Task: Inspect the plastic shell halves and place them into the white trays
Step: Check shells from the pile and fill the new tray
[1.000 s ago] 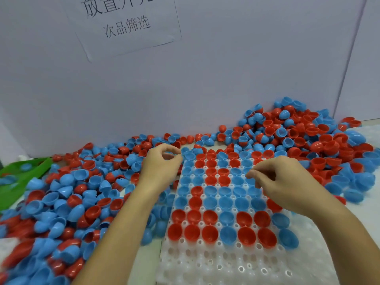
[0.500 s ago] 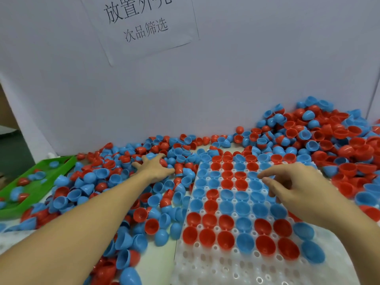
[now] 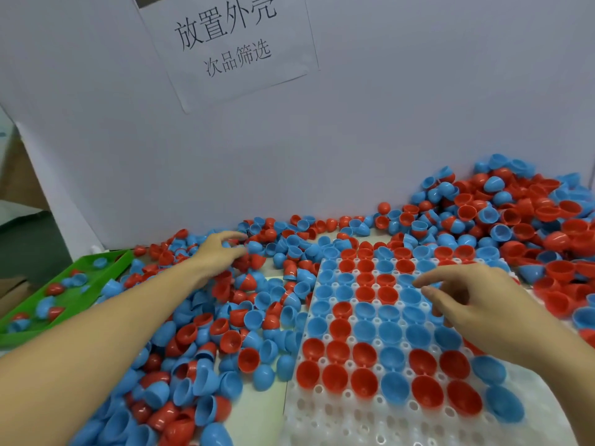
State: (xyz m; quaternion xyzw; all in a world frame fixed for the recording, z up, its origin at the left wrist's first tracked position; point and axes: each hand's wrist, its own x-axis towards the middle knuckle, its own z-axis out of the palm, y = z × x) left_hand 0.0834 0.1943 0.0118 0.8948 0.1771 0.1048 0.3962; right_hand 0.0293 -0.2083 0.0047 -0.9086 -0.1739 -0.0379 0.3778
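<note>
L hand (image 3: 222, 252) reached farther into shell pile (image 3: 225, 317)

Left hand (image 3: 222, 251) reaches into the loose shells (image 3: 206, 329), fingers curled; right hand (image 3: 463, 297) hovers, relaxed, over the part-filled white tray (image 3: 325, 423); green tray (image 3: 69, 294) far left.

Taped to the pale wall (image 3: 386, 130) ahead of me, a white paper sheet (image 3: 231, 46) carries two printed black lines: large "放置外壳" above, smaller "次品筛选" below. I read nothing else.
</note>
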